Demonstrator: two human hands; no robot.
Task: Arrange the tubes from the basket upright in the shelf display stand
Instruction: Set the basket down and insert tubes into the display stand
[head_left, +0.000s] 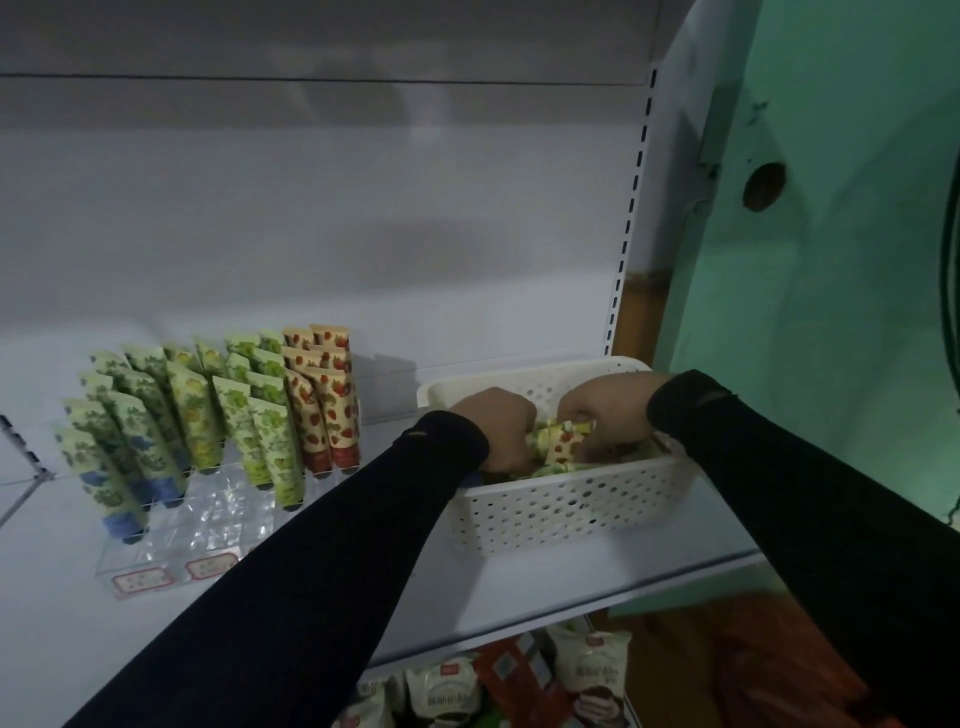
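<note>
Both in the basket (566, 499) — left hand (501, 428) and right hand (605, 410) gripping tubes (563, 441).

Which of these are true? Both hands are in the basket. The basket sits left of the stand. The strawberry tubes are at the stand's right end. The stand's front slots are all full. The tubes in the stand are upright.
1. Both the left hand and the right hand are in the basket: true.
2. Basket is left of the stand: false, it sits to the right.
3. Strawberry tubes are at the stand's right end: true.
4. Front slots all full: false, several are empty.
5. Tubes in the stand are upright: true, caps down.
</note>
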